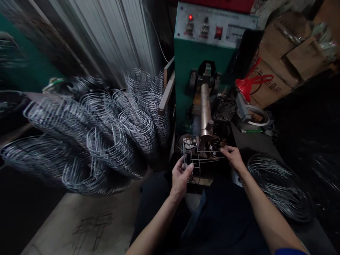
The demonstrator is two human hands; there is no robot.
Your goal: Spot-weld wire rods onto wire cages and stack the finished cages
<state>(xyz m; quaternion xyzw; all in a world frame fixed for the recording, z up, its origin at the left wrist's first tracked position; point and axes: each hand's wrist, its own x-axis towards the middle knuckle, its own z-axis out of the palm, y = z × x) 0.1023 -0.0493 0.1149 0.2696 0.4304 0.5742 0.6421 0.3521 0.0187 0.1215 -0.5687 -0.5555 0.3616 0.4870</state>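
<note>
A thin wire frame (204, 161) of bent metal rods spans the gap between my two hands, just below the green spot-welding machine's (183, 71) metal arm (205, 106). My left hand (181, 175) pinches the left part of the frame between thumb and fingers, near a looped end. At the other side, my right hand (232, 157) has its fingertips closed on the frame's right end. The arm's tip comes down close above the wires; whether it touches them I cannot tell.
Several tall stacks of bent wire loops (135, 129) stand to the left. On the right lie a coil of wire pieces (278, 187), a metal bowl (255, 117), a small fan (225, 108) and cardboard boxes (281, 71). A red lamp (190, 16) glows on the panel.
</note>
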